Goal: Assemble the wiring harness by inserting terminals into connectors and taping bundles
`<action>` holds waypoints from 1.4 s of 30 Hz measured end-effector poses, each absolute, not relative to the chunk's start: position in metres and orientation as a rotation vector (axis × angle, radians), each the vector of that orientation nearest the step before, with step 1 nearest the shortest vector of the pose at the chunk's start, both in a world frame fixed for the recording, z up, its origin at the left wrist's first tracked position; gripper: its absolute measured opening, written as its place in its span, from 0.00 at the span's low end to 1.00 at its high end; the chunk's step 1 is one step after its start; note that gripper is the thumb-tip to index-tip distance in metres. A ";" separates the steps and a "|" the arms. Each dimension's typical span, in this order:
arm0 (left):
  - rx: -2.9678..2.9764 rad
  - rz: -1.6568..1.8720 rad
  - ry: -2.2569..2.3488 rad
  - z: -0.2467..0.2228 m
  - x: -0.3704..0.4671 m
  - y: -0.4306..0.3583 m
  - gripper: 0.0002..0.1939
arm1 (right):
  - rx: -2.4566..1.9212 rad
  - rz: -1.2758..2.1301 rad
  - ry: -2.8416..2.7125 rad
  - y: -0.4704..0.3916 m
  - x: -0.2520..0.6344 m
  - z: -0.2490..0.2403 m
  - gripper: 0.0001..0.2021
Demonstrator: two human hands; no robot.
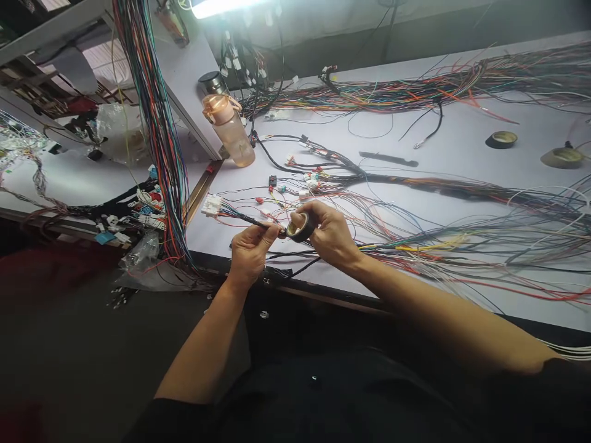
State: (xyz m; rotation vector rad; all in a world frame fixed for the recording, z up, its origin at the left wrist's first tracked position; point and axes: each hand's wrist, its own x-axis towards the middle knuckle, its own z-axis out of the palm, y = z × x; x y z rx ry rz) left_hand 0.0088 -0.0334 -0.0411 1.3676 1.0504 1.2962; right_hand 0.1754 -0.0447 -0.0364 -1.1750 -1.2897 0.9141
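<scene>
Near the table's front edge, my left hand [250, 249] pinches a wire bundle [247, 218] partly wrapped in black tape. A white connector [212, 205] ends that bundle on its left, with coloured wires running out of it. Close on the right, my right hand [333, 232] is closed on a roll of black tape [302, 227], a finger through its core. The roll sits right beside my left fingertips, against the bundle. Behind my hands lie several small connectors [313, 179] on loose wires.
An orange-capped bottle [231, 132] stands at the back left, by a hanging wire bundle [154, 104]. A long taped harness [415, 183] crosses the table. Two tape rolls [502, 139] lie at right, and a dark flat strip [388, 159] lies mid-table. Many wires [392, 92] line the back.
</scene>
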 end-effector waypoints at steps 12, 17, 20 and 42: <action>1.377 1.270 1.067 -0.038 0.010 -0.038 0.05 | -1.154 0.669 -1.584 -0.065 0.174 -0.019 0.11; 1.402 1.253 1.020 -0.035 0.005 -0.041 0.05 | -1.161 0.809 -1.352 -0.051 0.174 -0.023 0.16; 1.414 1.288 1.023 -0.036 0.003 -0.044 0.05 | -1.235 0.917 -1.262 -0.044 0.175 -0.032 0.16; 1.747 1.134 0.964 -0.008 0.015 -0.014 0.08 | -0.918 0.084 -2.048 -0.065 0.210 -0.040 0.15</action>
